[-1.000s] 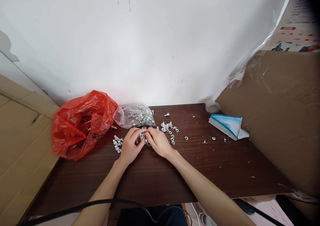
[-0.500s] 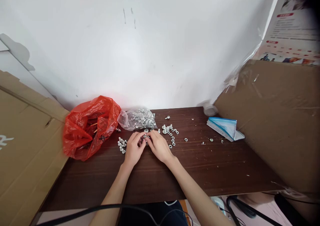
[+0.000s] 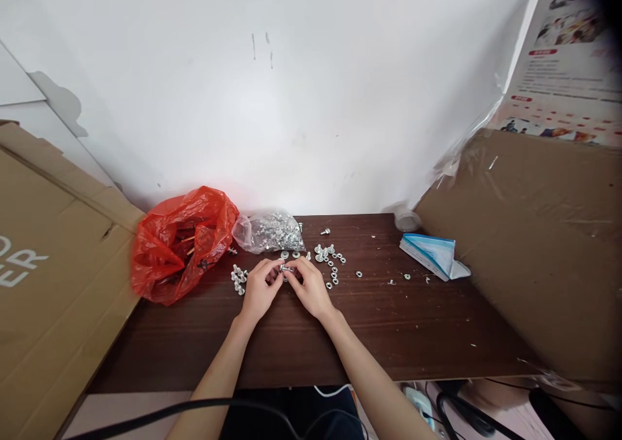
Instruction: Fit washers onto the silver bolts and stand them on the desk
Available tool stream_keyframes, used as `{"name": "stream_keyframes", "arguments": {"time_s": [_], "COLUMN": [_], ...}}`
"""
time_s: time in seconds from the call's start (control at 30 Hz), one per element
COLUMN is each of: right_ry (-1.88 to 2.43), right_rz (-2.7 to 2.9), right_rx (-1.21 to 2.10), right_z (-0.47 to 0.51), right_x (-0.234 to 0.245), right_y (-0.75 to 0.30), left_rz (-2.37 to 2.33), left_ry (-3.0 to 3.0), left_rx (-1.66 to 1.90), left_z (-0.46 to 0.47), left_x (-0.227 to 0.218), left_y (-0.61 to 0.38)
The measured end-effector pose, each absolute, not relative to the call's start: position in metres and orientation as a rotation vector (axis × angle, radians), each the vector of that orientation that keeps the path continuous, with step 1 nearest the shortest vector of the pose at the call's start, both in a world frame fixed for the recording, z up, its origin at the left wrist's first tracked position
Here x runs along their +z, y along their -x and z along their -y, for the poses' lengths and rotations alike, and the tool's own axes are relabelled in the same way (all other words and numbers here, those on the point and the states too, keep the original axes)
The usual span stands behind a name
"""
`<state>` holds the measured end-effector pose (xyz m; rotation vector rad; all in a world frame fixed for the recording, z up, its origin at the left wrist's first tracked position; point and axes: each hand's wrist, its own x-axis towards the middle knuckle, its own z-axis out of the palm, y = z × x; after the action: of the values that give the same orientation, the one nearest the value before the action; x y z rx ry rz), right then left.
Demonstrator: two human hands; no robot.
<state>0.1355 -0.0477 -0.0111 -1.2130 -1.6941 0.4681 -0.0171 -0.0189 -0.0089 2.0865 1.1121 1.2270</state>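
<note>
Above the dark wooden table (image 3: 291, 349), my left hand (image 3: 261, 289) and my right hand (image 3: 310, 288) meet at the fingertips. Between them they pinch a small silver bolt (image 3: 284, 268), its shaft partly covered by my fingers. Washers (image 3: 296, 254) lie just beyond my fingertips. To the left of my left hand is a cluster of bolts (image 3: 238, 279). Right of my right hand are loose nuts (image 3: 334, 273) in a rough curve, with a small pile of bolts (image 3: 323, 253) behind them.
A clear plastic bag of hardware (image 3: 272, 231) rests against the wall, beside an open red plastic bag (image 3: 184, 245). Cardboard boxes (image 3: 63, 258) flank the table. At right sit a folded blue-and-white packet (image 3: 427, 255) and a clear cup (image 3: 407, 221). A black cable (image 3: 194, 406) crosses the foreground.
The camera view has shifted slightly. My hands stay together at the same spot, with the fingers a little rearranged and the bolt now lying more visibly between them.
</note>
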Motion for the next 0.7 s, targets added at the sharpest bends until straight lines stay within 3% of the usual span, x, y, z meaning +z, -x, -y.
{"name": "stream_keyframes", "arguments": {"time_s": [0.7], "right_ry": [1.181], "right_rz": [1.672], "right_rx": [0.525], "right_z": [0.0533], "right_x": [-0.012], "right_y": [-0.1384], "left_rz": [-1.117], "left_ry": [-2.083], "left_rx": [1.231], "left_z": [0.0264], "left_x": [-0.0118], "left_y": [0.0206]}}
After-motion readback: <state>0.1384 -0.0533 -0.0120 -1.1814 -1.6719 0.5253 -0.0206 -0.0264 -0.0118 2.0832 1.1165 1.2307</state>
